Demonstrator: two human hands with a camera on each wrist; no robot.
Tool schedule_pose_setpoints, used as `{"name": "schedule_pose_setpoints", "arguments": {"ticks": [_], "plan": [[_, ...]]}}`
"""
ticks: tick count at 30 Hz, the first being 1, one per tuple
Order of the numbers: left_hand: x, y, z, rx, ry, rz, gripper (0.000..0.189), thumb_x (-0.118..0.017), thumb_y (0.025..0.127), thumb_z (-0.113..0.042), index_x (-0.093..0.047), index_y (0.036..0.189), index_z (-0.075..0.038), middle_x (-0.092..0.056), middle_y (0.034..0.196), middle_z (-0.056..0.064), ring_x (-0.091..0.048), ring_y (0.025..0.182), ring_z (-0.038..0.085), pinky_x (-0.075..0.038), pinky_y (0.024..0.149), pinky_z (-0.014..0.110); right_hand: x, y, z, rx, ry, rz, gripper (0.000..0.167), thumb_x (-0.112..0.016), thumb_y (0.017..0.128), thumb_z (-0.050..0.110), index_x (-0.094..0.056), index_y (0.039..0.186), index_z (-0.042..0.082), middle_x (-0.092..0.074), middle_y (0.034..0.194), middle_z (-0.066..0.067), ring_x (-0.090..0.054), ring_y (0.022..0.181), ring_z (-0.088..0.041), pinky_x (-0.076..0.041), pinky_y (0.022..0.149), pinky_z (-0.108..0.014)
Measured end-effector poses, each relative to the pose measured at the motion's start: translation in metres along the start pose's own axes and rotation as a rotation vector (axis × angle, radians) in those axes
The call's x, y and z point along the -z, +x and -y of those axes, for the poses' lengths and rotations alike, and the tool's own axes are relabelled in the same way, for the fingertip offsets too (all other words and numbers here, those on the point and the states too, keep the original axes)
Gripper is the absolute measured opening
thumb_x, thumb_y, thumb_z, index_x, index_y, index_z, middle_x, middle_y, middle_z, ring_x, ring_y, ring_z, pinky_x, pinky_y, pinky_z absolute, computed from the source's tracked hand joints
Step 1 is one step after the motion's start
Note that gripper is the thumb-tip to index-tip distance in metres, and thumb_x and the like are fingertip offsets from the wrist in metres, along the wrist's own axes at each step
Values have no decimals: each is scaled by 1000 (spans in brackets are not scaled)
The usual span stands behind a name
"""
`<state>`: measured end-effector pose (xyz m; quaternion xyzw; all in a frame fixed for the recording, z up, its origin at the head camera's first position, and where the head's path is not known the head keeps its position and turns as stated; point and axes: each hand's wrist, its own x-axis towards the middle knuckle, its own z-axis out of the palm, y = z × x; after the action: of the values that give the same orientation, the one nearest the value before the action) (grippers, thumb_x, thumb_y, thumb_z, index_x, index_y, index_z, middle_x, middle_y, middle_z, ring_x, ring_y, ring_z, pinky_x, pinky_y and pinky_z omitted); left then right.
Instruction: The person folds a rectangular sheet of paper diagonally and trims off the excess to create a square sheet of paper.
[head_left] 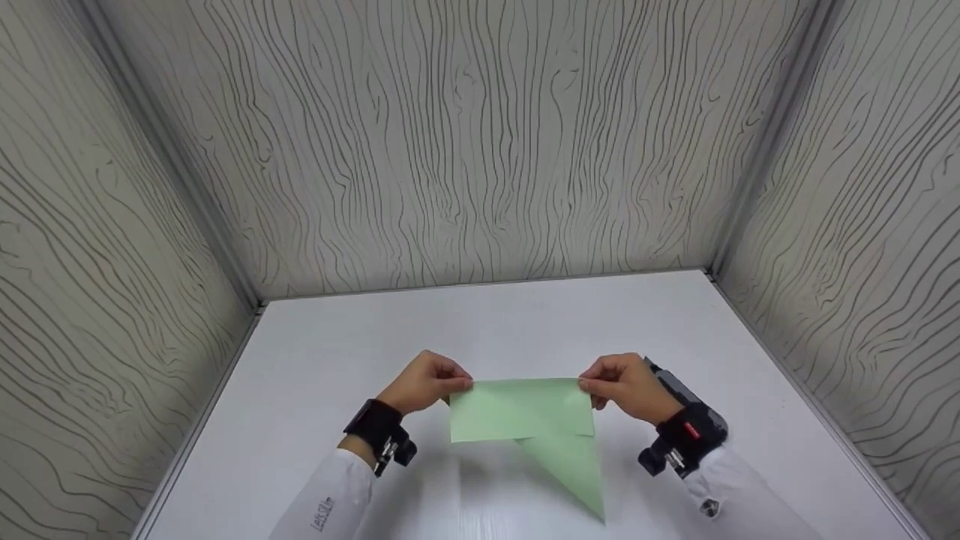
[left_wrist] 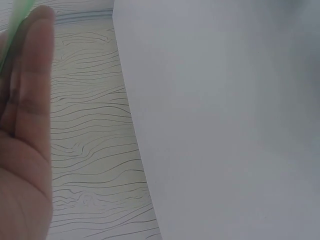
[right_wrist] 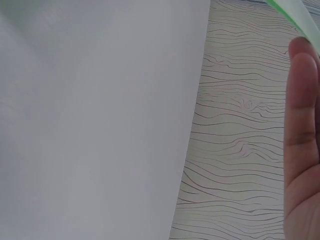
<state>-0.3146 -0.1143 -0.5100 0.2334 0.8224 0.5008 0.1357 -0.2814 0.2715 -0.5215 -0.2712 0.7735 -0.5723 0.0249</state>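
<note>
A folded sheet of light green paper [head_left: 521, 409] is held up above the table in the head view. Its upper part forms a wide band, and a pointed triangular flap hangs below on the right. My left hand [head_left: 429, 382] pinches the paper's upper left corner between thumb and fingers. At the upper right corner, my right hand [head_left: 624, 384] pinches it in the same way. The left wrist view shows a sliver of the green paper [left_wrist: 19, 22] at the fingers. In the right wrist view, a green paper edge [right_wrist: 295, 15] rises past the fingertips.
The white table [head_left: 337, 330] lies beneath both hands. Wood-grain patterned panels [head_left: 480, 150] stand behind it and at both sides, joined by grey corner posts [head_left: 772, 142]. Dark straps with small cameras [head_left: 382, 431] sit on both wrists.
</note>
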Motion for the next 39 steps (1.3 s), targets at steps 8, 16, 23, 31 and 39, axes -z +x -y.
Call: {"name": "schedule_pose_setpoints", "arguments": {"ticks": [8,16,23,31,39], "plan": [[1,-1,7,17,-132,-8,20,-68,106,-7,-80,117,4,-83,113,21,-81,91,16,-68,84,35,-2,-6,-12,-39,52,-83,17,-70,101,-1,-71,102,-17,-78,82,6,-71,65,-2,-62,62,-22],[-2,-1,13,-24,-191,-23,23,-63,107,-4,-76,119,12,-80,116,29,-82,95,19,-68,85,34,-15,-14,-22,-166,116,-146,30,-68,104,6,-61,115,-22,-79,82,11,-75,68,-6,-63,67,-25],[1,-3,20,-7,-205,-81,23,-70,104,-8,-78,113,12,-83,103,25,-81,83,16,-68,78,31,-19,-21,-35,-225,119,-107,31,-72,103,8,-62,107,-22,-75,78,13,-71,67,-4,-63,67,-24],[-5,-2,27,58,-108,-157,17,-73,102,-9,-80,99,7,-82,89,15,-75,72,12,-66,69,28,-26,-24,-37,-262,105,-86,32,-72,102,6,-60,103,-23,-70,74,10,-68,63,-4,-61,62,-22],[-25,1,23,98,65,-219,36,-65,109,-25,-67,133,2,-71,129,23,-74,107,29,-64,92,44,-39,-25,-41,-349,114,-125,25,-71,103,6,-60,99,-16,-68,71,5,-67,59,-6,-61,60,-23]]}}
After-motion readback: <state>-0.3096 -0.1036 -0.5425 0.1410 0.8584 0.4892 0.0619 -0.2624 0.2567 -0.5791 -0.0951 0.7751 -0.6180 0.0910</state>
